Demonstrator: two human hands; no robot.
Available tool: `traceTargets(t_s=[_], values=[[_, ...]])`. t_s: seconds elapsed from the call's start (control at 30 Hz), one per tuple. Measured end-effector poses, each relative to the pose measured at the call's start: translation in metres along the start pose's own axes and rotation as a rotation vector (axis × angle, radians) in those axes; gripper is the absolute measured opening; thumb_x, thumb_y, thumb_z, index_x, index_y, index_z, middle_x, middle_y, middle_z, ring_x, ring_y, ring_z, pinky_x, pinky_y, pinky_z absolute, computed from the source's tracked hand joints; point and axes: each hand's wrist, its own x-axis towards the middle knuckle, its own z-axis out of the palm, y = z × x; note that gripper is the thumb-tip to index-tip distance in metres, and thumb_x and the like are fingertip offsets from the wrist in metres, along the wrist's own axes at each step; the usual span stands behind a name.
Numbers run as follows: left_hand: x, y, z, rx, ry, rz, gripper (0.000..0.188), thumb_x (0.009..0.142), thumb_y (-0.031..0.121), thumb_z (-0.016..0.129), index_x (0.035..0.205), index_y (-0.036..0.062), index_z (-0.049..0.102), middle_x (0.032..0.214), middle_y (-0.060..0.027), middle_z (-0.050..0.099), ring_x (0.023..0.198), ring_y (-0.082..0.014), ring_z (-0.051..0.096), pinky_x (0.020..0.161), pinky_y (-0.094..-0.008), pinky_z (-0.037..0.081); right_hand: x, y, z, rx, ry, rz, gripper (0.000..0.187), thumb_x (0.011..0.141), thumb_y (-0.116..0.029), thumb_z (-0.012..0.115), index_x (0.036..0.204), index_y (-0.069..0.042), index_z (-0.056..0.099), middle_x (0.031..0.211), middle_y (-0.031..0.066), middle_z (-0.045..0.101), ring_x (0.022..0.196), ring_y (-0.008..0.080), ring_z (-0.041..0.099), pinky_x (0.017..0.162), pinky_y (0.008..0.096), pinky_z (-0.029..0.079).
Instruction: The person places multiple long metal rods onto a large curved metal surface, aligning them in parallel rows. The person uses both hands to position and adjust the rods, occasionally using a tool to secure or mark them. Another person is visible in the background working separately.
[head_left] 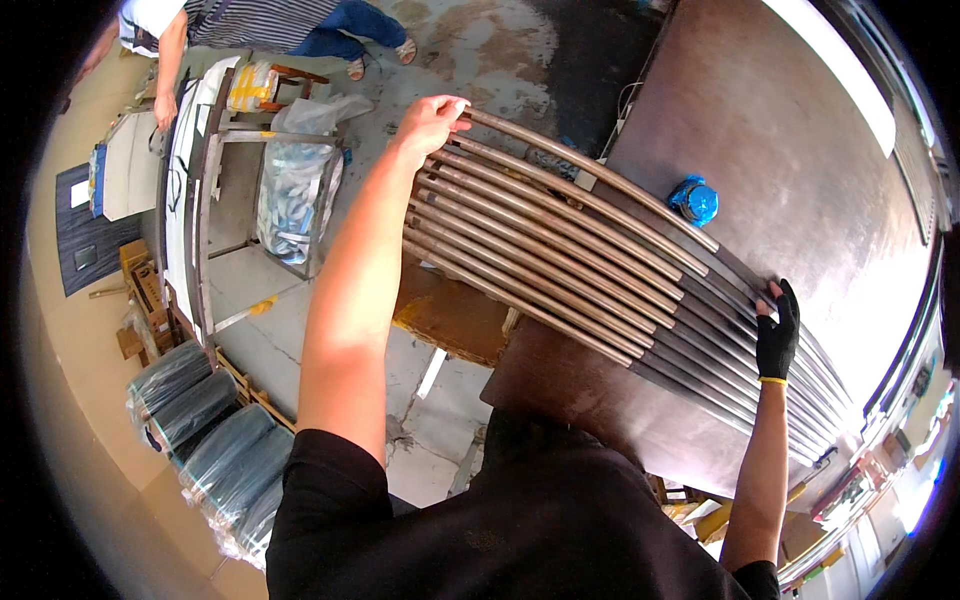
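Observation:
Several long metal tubes (560,243) lie side by side, slanting across the dark table, with their left ends sticking out past its edge. The farthest metal tube (590,166) sits slightly apart from the row. My bare left hand (430,126) is closed round the left end of that tube. Farther along it, my right hand (778,335), in a black glove with bare fingertips, has thumb and fingers closed at the same tube, above the others. Toward the right the tubes look darker, and glare washes out their far ends.
Behind the tubes, a blue-wrapped round object (695,200) stands on the brown table (760,130). Left of me are a metal frame rack (205,215), a plastic bag (292,195) and plastic-wrapped rolls (225,450). Another person (270,25) stands at the far left.

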Motion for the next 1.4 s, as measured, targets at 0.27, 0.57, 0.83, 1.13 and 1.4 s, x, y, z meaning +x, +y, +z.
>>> traceTargets(t_s=[0.27, 0.57, 0.83, 1.13, 1.4], values=[[0.008, 0.003, 0.003, 0.004, 0.036, -0.041, 0.044, 0.103, 0.039, 0.053, 0.122, -0.0001, 0.062, 0.102, -0.0091, 0.072, 0.088, -0.0143, 0.068, 0.080, -0.0320, 0.052, 0.012, 0.011, -0.002, -0.046, -0.061, -0.055, 0.036, 0.091, -0.013, 0.069, 0.126, -0.009, 0.065, 0.127, 0.0134, 0.065, 0.121, 0.0284, 0.059, 0.105, 0.0385, 0.044], [0.006, 0.005, 0.007, -0.077, 0.089, -0.045, 0.043, 0.101, 0.038, 0.058, 0.114, -0.0024, 0.065, 0.097, -0.0097, 0.073, 0.082, -0.0145, 0.069, 0.079, -0.0318, 0.054, 0.011, 0.013, -0.006, -0.149, -0.061, -0.074, 0.030, 0.093, -0.011, 0.067, 0.122, -0.010, 0.067, 0.123, 0.0123, 0.066, 0.116, 0.0286, 0.061, 0.102, 0.0383, 0.046], [0.007, 0.003, 0.010, -0.127, 0.100, -0.046, 0.029, 0.100, 0.023, 0.060, 0.119, 0.0014, 0.066, 0.097, -0.0089, 0.073, 0.087, -0.0144, 0.070, 0.077, -0.0311, 0.053, -0.003, 0.057, -0.035, -0.261, -0.107, -0.097, 0.030, 0.090, -0.012, 0.068, 0.119, -0.008, 0.068, 0.116, 0.0127, 0.068, 0.111, 0.0302, 0.063, 0.098, 0.0390, 0.048], [0.010, -0.002, -0.002, -0.180, 0.007, -0.138, 0.027, 0.102, 0.019, 0.056, 0.125, 0.0100, 0.066, 0.106, -0.0089, 0.073, 0.097, -0.0163, 0.067, 0.083, -0.0336, 0.052, -0.004, 0.069, -0.044, -0.187, -0.153, -0.055, 0.029, 0.084, -0.002, 0.069, 0.113, -0.005, 0.066, 0.109, 0.0133, 0.068, 0.106, 0.0300, 0.065, 0.093, 0.0366, 0.050], [0.017, -0.011, -0.004, -0.201, -0.041, -0.135, 0.029, 0.101, 0.021, 0.058, 0.128, 0.0103, 0.064, 0.112, -0.0110, 0.070, 0.103, -0.0190, 0.065, 0.087, -0.0324, 0.050, -0.010, 0.086, -0.033, -0.177, -0.081, -0.034, 0.030, 0.083, -0.004, 0.071, 0.112, -0.004, 0.064, 0.111, 0.0123, 0.066, 0.105, 0.0303, 0.064, 0.092, 0.0360, 0.050]])
